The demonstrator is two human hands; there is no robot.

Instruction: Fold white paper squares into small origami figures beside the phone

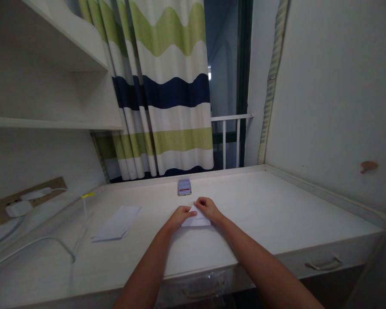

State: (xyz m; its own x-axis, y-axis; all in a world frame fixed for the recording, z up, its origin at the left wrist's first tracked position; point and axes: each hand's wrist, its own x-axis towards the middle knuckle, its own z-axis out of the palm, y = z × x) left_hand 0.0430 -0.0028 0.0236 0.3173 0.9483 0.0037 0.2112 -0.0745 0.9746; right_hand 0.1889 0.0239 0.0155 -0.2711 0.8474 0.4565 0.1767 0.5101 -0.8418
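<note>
A fold appears to be in hand: the left hand (pixel 180 216) and right hand (pixel 207 208) each have a grip closed on a small, folded white paper piece (pixel 197 221), pointed at its top, over the middle of the white, flat worktop (pixel 251 206). The next move seems to call for aligned edges and even thumb pressure.

- Centre: the left hand (pixel 181 217) and right hand (pixel 207 208) cover parts of the folded white paper (pixel 197 219); the creases beneath the fingers are hidden.
- Just above them: the phone (pixel 184 187) shows writing too small to read.
- Bottom edge: both forearms (pixel 148 266) are cut off.
- Top edge: the curtain (pixel 175 92) is cropped.
- Lower left: a pale cable (pixel 35 241) leaves the frame.
- Right: a reddish mark (pixel 369 166) is too blurred to identify.
</note>
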